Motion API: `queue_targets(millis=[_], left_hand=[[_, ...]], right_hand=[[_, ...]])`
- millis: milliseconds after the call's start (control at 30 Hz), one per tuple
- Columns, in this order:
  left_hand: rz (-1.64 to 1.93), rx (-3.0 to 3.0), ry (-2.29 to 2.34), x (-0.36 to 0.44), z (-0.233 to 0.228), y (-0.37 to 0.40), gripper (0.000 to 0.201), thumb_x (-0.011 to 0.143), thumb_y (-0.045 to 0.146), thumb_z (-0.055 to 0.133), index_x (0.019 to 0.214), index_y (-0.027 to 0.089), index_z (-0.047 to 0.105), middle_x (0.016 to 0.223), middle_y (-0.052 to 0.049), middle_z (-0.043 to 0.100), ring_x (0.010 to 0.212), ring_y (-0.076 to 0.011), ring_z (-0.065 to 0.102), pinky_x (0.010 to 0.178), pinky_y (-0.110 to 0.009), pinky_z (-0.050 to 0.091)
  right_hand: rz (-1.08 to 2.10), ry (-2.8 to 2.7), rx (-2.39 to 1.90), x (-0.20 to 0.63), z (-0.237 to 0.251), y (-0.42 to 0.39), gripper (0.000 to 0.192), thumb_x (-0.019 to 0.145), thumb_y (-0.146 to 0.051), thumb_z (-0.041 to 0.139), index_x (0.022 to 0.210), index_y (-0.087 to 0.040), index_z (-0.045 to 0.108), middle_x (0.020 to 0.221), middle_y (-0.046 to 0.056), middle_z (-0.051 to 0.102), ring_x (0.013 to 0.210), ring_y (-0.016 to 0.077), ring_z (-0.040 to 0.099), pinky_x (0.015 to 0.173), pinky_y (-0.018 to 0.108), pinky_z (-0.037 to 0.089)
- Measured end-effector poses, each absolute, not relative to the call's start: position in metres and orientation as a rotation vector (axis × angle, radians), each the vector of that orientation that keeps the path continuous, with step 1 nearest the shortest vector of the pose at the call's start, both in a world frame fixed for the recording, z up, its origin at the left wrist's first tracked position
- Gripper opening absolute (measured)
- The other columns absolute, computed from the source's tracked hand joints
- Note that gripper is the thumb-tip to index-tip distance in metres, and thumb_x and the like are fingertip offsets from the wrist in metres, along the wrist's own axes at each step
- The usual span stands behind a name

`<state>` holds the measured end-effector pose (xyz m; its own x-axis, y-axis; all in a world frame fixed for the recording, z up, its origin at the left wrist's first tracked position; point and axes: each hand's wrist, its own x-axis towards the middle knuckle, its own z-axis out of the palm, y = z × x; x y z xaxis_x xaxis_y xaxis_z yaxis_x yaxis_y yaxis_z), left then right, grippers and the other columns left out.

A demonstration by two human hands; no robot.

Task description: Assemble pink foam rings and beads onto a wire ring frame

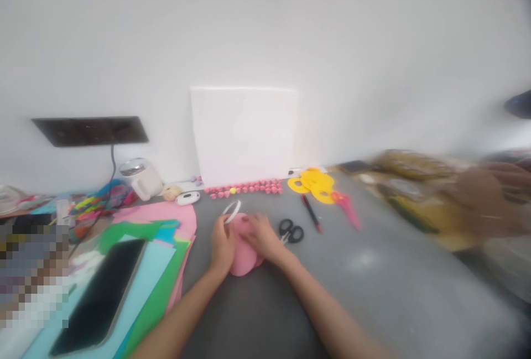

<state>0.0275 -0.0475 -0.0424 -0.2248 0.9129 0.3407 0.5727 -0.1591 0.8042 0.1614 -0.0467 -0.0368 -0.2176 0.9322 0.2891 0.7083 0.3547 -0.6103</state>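
Observation:
Rounded pink paper pieces [244, 256] lie overlapped on the grey table between my two hands. My left hand [223, 244] is closed at their left edge, its fingertips around a thin white ring [232, 212] that looks like a roll of tape. From the right, my right hand [263, 234] bends its fingers onto the upper part of the pink paper, gripping or pressing it; blur hides the fingertips. Just right of that hand are black-handled scissors [291, 232], their blades partly hidden behind the wrist.
Yellow paper rings [317, 185], pink scissors [347, 209] and a dark pen [312, 214] lie right. Small pink beads [249, 187] line a leaning white board [246, 135]. Left are coloured sheets [157, 281] under a phone [102, 295], and a white device [188, 198].

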Motion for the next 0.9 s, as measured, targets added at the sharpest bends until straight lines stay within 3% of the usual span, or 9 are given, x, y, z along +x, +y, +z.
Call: queue_targets(millis=[100,233,400,533,600,700,800,900], left_hand=[[1.270,1.672,1.740,0.021,-0.036,-0.042,0.023,0.084,0.032,0.041,0.093,0.019,0.059,0.089,-0.008,0.069,0.081,-0.0224,0.064,0.072,-0.035,0.049],[1.405,1.831,1.762,-0.005,-0.035,-0.031,0.027,0.083,0.034,0.042,0.093,0.018,0.062,0.100,-0.010,0.068,0.093,-0.0246,0.062,0.079,-0.036,0.047],[1.301,2.008,1.896,-0.025,-0.044,-0.029,0.022,0.078,0.028,0.047,0.078,0.021,0.068,0.081,-0.009,0.069,0.081,-0.0278,0.062,0.074,-0.042,0.047],[1.078,2.126,2.064,-0.021,-0.040,-0.037,0.020,0.078,0.030,0.052,0.084,0.020,0.069,0.081,-0.011,0.070,0.087,-0.0324,0.058,0.078,-0.050,0.042],[1.107,2.145,2.061,-0.015,-0.037,-0.042,0.023,0.080,0.031,0.050,0.091,0.020,0.067,0.091,-0.011,0.069,0.095,-0.0330,0.055,0.082,-0.051,0.040],[1.306,2.183,1.898,-0.004,-0.037,-0.051,0.027,0.087,0.029,0.040,0.098,0.019,0.063,0.099,-0.011,0.065,0.097,-0.0276,0.055,0.086,-0.044,0.041],[1.270,2.153,1.827,0.008,-0.045,-0.058,0.032,0.088,0.027,0.033,0.105,0.017,0.059,0.101,-0.012,0.062,0.096,-0.0263,0.054,0.086,-0.043,0.042],[1.173,2.150,1.852,0.016,-0.054,-0.061,0.035,0.088,0.029,0.033,0.111,0.014,0.056,0.111,-0.014,0.059,0.101,-0.0294,0.049,0.088,-0.050,0.039]], right_hand=[[0.426,-1.913,-1.465,0.186,-0.036,-0.050,0.034,0.085,-0.018,0.042,0.117,-0.014,0.052,0.107,0.013,0.059,0.099,0.0234,0.053,0.088,0.039,0.043],[0.265,-1.938,-1.448,0.218,-0.042,-0.058,0.030,0.083,-0.014,0.042,0.106,-0.014,0.061,0.109,0.014,0.058,0.112,0.0257,0.048,0.096,0.043,0.039],[0.220,-2.010,-1.592,0.232,-0.044,-0.071,0.035,0.077,-0.002,0.041,0.096,-0.017,0.066,0.111,0.013,0.060,0.105,0.0260,0.053,0.093,0.041,0.042],[0.264,-1.988,-1.676,0.215,-0.029,-0.070,0.037,0.078,-0.001,0.040,0.104,-0.013,0.062,0.107,0.013,0.062,0.101,0.0251,0.056,0.089,0.038,0.043],[0.328,-1.988,-1.699,0.200,-0.019,-0.068,0.028,0.083,-0.017,0.047,0.108,-0.012,0.060,0.100,0.013,0.064,0.092,0.0247,0.059,0.081,0.037,0.046],[0.492,-2.071,-1.832,0.177,-0.006,-0.066,0.038,0.072,-0.032,0.064,0.103,-0.010,0.059,0.097,0.016,0.063,0.092,0.0291,0.057,0.076,0.039,0.045],[0.571,-2.142,-1.862,0.160,0.004,-0.065,0.059,0.056,-0.031,0.076,0.107,-0.010,0.055,0.108,0.018,0.057,0.099,0.0317,0.054,0.075,0.038,0.044],[0.672,-2.147,-1.903,0.151,0.010,-0.065,0.066,0.047,-0.027,0.081,0.105,-0.008,0.055,0.104,0.020,0.059,0.095,0.0321,0.057,0.073,0.037,0.045]])
